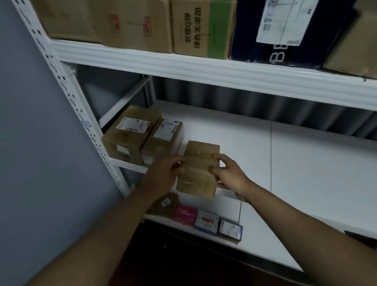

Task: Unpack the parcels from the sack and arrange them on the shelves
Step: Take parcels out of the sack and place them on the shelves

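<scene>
A small brown cardboard parcel (199, 169) rests at the front edge of the middle white shelf (312, 157). My left hand (163, 175) grips its left side and my right hand (229, 175) grips its right side. Just to its left, two labelled brown parcels (130, 132) (162, 138) stand side by side at the shelf's left end. The sack is not in view.
The shelf above (222, 74) carries several large cartons and a dark blue box (286, 16). The lower shelf (262, 235) holds a brown packet (166, 203), a pink box (185, 214) and two small white-blue boxes (206, 222) (230, 229). A grey wall (19, 137) stands left.
</scene>
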